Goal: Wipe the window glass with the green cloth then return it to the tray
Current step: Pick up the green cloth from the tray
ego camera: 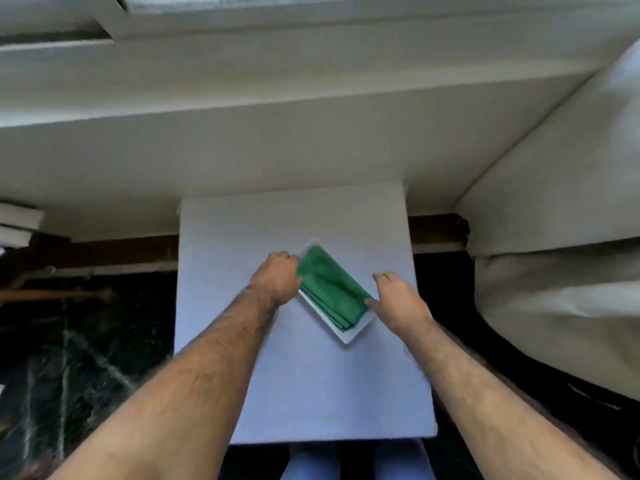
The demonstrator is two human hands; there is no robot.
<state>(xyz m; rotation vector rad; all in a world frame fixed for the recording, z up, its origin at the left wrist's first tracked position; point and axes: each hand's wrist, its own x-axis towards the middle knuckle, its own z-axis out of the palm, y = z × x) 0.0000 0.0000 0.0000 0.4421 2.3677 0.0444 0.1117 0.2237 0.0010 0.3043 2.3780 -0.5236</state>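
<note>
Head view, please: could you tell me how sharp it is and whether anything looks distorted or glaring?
Head view: soft all over, with motion blur at the window frame up top; wide-angle bending curves the sill and splays the forearms; light is even, with no glare on the green cloth, white tray, left hand or right hand.

window: cut off by the top edge; I see only a blurred strip of frame, and cannot make out the glass.
left hand: its curled fingertips are hidden from me, so I can't tell whether they pinch the green cloth.
tray: left rim hidden under that hand.
legs: cut off at the bottom edge.
floor clutter at left: too dark and blurred to name.
</note>
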